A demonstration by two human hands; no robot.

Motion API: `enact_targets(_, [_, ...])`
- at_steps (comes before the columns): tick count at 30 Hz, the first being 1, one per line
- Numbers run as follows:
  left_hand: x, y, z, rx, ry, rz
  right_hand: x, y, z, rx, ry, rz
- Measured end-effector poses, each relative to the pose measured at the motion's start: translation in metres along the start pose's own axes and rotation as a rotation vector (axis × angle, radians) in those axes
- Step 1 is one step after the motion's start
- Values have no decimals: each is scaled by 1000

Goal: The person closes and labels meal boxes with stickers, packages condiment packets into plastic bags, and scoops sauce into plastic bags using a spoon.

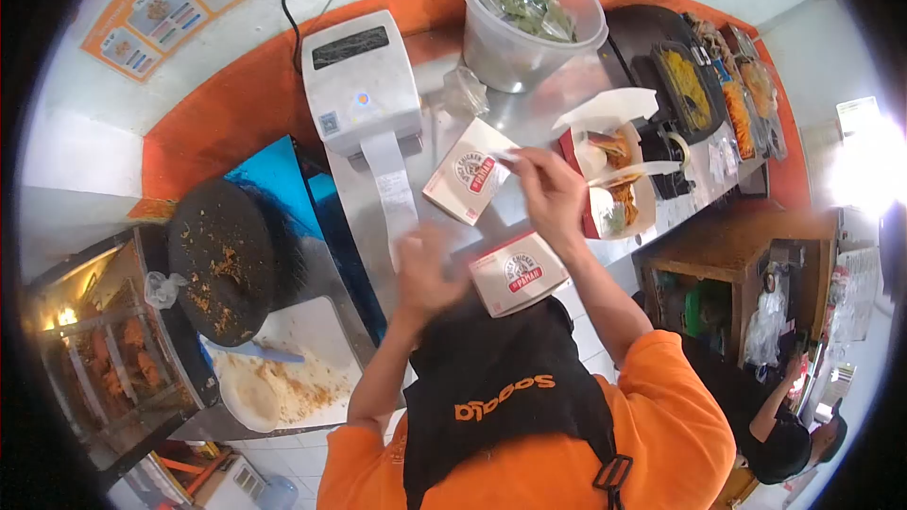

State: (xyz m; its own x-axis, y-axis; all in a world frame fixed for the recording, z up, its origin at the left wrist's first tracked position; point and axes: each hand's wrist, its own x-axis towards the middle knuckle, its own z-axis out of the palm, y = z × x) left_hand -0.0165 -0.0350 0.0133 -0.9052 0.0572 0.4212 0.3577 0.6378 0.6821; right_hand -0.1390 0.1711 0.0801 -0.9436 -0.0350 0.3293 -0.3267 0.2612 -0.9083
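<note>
1. Just above centre, at 12 o'clock: an upper carton in smooth, matt paperboard; its lower carton match sits toward 4.
2. A thin paper strip, 10 o'clock, below a smooth plastic printer, 11.
3. Translucent plastic tub, 1 o'clock, over a glossy metal desk.
4. Rough, matt block, 9 o'clock.
5. Dull wooden cabinet, 3 o'clock.
6. Matt cloth apron, nearing 6.

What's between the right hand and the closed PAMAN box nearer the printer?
Only a small whitish piece at the right hand, overlapping the edge of that PAMAN box in this view; too blurred to identify. Nothing else visible is in the way. The second PAMAN box sits nearer the apron, off that line.
</note>
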Motion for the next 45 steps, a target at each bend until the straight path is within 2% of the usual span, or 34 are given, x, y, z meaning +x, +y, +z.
enact_targets(1, [-7, 20, 7, -78, -239, 164, -14, -6, -28, -136, 1, -52])
enact_targets(3, [-21, 46, 36, -101, -355, 363, -55, -13, -68, -206, 17, 28])
enact_targets(6, [-21, 63, 67, -67, -504, 277, -128, 2, -114, -126, 101, 259])
enact_targets(9, [-31, 61, 94, -37, -406, 262, -174, 0, -124, 142, 385, 809])
enact_targets(10, [-36, 65, 103, -32, -333, 237, -179, -6, -118, 211, 502, 734])
enact_targets(13, [-42, 74, 120, 17, -258, 236, -214, 22, -119, 569, 600, 915])
enact_targets(14, [-43, 77, 124, 17, -247, 218, -221, 30, -120, 694, 556, 954])
enact_targets(15, [-45, 78, 128, 23, -234, 226, -223, 31, -116, 722, 576, 1003])
enact_targets(17, [-46, 76, 134, 40, -196, 233, -224, 29, -113, 741, 455, 1022])
enact_targets(23, [-45, 80, 124, 15, -234, 242, -207, 24, -95, 836, 419, 1138])
enact_targets(29, [-47, 76, 122, -61, -253, 197, -219, 47, -76, 674, 422, 1054])
enact_targets(32, [-50, 70, 121, 0, -288, 310, -223, 60, -73, 405, 384, 854])
enact_targets(38, [-50, 67, 122, 15, -281, 347, -210, 46, -90, -151, 295, 637])
enact_targets(41, [-48, 68, 120, -18, -290, 325, -216, 72, -112, -512, 170, 140])
enact_targets(42, [-49, 68, 118, -30, -297, 332, -213, 76, -119, -538, 44, -48])
enact_targets(45, [-49, 65, 116, -62, -310, 363, -185, 59, -135, -560, -356, -424])
